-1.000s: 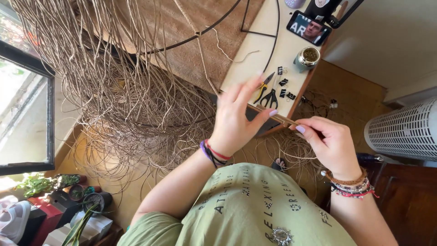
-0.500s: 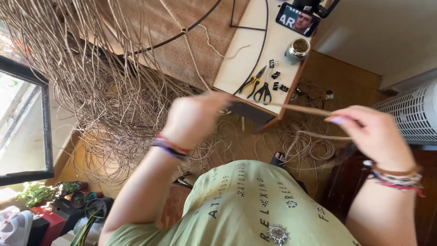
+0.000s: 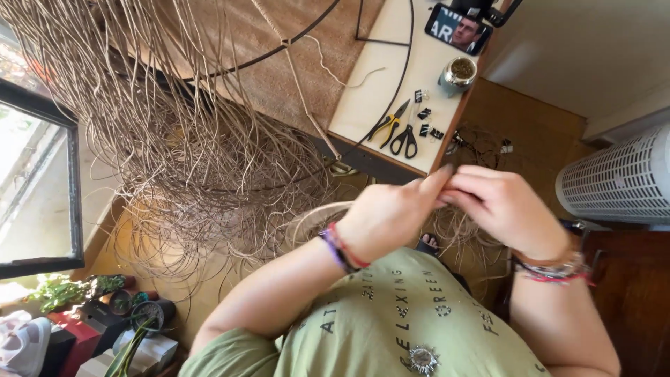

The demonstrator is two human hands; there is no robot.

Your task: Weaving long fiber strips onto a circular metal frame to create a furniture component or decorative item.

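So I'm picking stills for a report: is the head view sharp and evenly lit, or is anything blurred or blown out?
Head view: the left hand and right hand, meeting at the fingertips, are slightly soft from motion; the scissors and pliers on the pale table are crisp; the window at left is overexposed; the hanging fibre strands are evenly daylit, without harsh shadows.

You see a sunlit dark-framed window (image 3: 38,188) on one side, a white slatted heater (image 3: 618,183) opposite, wooden floor (image 3: 530,132) between.
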